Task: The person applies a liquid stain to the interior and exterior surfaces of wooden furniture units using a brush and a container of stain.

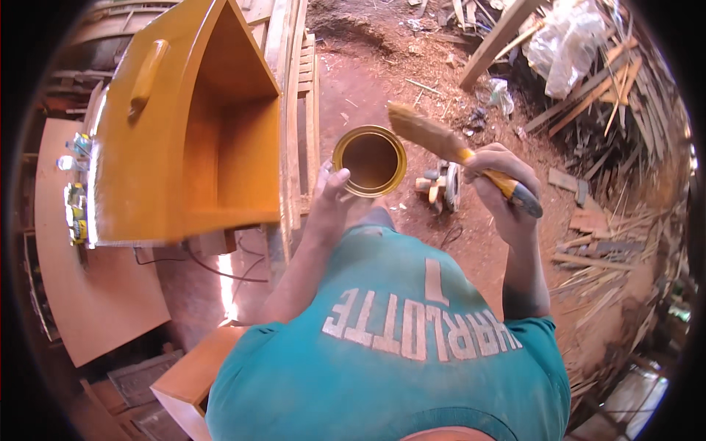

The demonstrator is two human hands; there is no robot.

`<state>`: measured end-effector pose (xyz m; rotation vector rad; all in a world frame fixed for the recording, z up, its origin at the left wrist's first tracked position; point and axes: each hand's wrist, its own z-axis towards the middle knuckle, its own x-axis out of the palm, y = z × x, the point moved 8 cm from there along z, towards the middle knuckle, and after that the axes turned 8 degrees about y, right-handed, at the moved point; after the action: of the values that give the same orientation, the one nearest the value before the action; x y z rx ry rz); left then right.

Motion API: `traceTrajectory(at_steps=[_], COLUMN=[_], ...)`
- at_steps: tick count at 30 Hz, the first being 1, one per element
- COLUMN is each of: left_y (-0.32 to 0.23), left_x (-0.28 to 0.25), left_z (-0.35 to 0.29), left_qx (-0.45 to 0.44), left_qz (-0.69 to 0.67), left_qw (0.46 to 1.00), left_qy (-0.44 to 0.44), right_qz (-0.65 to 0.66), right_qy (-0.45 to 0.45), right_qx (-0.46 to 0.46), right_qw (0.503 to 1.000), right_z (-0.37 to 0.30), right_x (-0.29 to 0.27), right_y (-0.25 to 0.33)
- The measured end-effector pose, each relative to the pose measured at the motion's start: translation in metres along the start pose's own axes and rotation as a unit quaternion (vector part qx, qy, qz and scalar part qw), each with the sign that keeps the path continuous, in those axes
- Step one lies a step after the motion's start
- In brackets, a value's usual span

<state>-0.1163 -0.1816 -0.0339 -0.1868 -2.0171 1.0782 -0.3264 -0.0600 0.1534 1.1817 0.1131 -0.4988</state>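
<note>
My left hand [332,185] grips the side of a round metal can [401,176] with a gold rim, its thumb at the edge. The can is tipped so that I look into its brownish inside; how much it holds I cannot tell. In my right hand [507,180] is a paintbrush [430,134] with a yellow and dark handle. Its wide brown bristles point up and left, just right of the can and apart from it. Left of the can stands a glossy orange-brown wooden cabinet [147,176] with an open compartment and a rounded wooden handle [148,77].
A circular saw [441,185] lies on the reddish, shavings-strewn floor beyond my hands. Scrap wood [625,95] and clear plastic [566,44] are heaped at the right. Wooden slats [294,95] run beside the cabinet, and a wood sheet [88,272] lies at far left. Another wooden box [195,375] stands at lower left.
</note>
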Motion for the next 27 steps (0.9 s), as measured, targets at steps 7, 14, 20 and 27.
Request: traceTrajectory(at_steps=[7,14,20,27], left_y=[-0.062,-0.094,-0.089,-0.093], left_x=[-0.018,-0.036,-0.051,-0.036], left_z=[0.108,0.159,0.2,0.268], left_qx=[0.099,0.135,0.161,0.283], left_qz=[0.006,-0.021,-0.1,-0.181], left_qw=[0.991,0.966,0.929,0.847], left_qy=[-0.087,-0.218,-0.318,-0.412], right_qz=[-0.059,-0.057,0.051,0.147], right_qy=[0.251,0.431,0.475,0.557], right_qx=[-0.019,-0.067,0.048,0.091], right_qw=[0.966,0.898,0.877,0.812], right_z=[0.16,0.279,0.39,0.489], right_x=[0.022,0.076,0.058,0.065], right_y=[-0.063,-0.107,-0.17,-0.254])
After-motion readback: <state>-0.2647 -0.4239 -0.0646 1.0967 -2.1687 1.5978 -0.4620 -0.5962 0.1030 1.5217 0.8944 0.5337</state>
